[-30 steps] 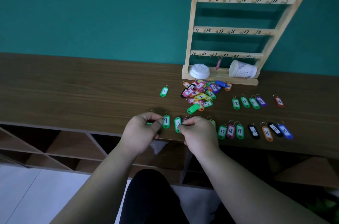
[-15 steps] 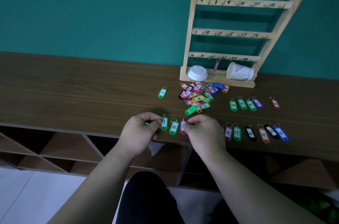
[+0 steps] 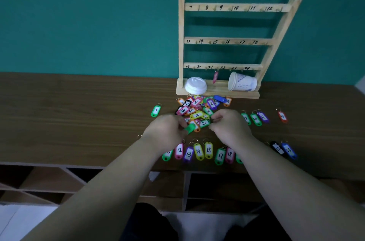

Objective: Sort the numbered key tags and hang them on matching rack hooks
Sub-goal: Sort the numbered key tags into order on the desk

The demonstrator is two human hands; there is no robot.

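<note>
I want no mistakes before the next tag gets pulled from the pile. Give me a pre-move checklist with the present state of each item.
1. Left hand has a tag: ok, its fingers pinch a plain green tag at the near edge of the pile.
2. That tag's number readable: cannot tell, its label does not show.
3. Right hand free: cannot tell, its fingertips are curled at the pile.
4. Sorted row in order: ok where visible, 12, 13, 14, 15, 17, 18.
5. Gap for 16: not ok, 15 and 17 lie close together.
6. Rack hooks free: ok, only one pink tag hangs on the bottom rail.
</note>
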